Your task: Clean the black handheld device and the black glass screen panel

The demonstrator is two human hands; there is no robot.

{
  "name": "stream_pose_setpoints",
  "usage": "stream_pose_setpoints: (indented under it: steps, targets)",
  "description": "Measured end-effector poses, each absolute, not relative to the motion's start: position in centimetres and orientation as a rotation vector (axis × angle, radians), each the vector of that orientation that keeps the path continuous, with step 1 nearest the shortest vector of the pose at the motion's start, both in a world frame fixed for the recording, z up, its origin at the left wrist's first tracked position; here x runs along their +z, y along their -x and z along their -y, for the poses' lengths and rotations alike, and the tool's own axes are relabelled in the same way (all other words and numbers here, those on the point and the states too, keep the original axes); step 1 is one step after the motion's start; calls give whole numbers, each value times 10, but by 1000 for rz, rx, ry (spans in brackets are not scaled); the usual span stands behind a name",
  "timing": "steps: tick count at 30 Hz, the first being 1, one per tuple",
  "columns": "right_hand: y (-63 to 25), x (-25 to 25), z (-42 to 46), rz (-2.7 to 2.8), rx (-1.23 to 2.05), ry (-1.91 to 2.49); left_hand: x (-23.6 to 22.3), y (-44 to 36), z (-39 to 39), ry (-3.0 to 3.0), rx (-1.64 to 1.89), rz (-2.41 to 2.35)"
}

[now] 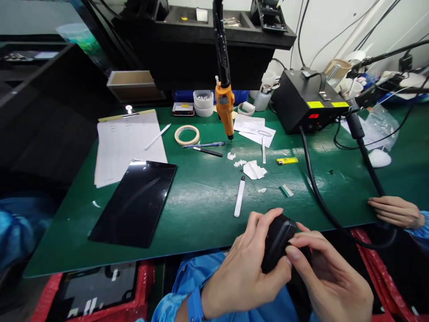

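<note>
Both my hands hold a small black device (pixel 278 239) just in front of the green mat's (pixel 201 201) near edge. My left hand (pixel 243 268) wraps it from the left, thumb and fingers over its top. My right hand (pixel 326 277) grips it from the right, thumb pressing on its side. A white pen-like tool (pixel 239 197) lies on the mat just beyond my hands. A black tablet screen (pixel 136 201) lies flat at the mat's left.
An orange electric screwdriver (pixel 224 105) hangs over the mat's middle. A black heat station (pixel 306 107) stands at back right with a thick hose (pixel 321 197) crossing the mat. Another person's hand (pixel 395 210) rests at the right edge. Clipboard papers (pixel 127 145), tape roll (pixel 187 134), pens, yellow lighter (pixel 287 160), paper scraps lie about.
</note>
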State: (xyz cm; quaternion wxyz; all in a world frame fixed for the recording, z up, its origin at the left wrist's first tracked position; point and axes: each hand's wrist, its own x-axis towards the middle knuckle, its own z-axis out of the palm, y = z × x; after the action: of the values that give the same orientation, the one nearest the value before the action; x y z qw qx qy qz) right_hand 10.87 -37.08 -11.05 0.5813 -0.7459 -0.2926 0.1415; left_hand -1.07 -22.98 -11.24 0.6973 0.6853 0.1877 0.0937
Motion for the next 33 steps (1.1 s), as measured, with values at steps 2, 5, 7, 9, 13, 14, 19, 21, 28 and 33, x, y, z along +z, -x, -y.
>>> stream_pose_setpoints:
  steps: [2, 5, 7, 9, 13, 14, 19, 21, 28, 33]
  targets:
    - [-109, -109, 369, 706, 286, 1725, -112, 10, 231, -1525, 200, -421]
    - [-110, -108, 368, 742, 251, 1701, -110, 10, 232, -1510, 185, -427]
    - [-112, -108, 367, 760, 238, 1694, -109, 10, 233, -1494, 184, -438]
    - [-113, -108, 366, 781, 229, 1686, -107, 10, 233, -1483, 180, -445]
    - [-116, -106, 363, 837, 239, 1652, -105, 11, 231, -1480, 167, -435]
    - [-117, -106, 363, 842, 231, 1654, -106, 12, 231, -1479, 164, -434]
    - [-118, -105, 361, 818, 254, 1671, -108, 12, 230, -1472, 157, -410]
    - [-119, -103, 361, 789, 301, 1659, -109, 12, 230, -1474, 161, -397]
    - [-119, -98, 363, 697, 361, 1652, -109, 9, 231, -1469, 133, -411]
    - [-118, -101, 367, 674, 402, 1676, -109, 7, 231, -1477, 133, -410]
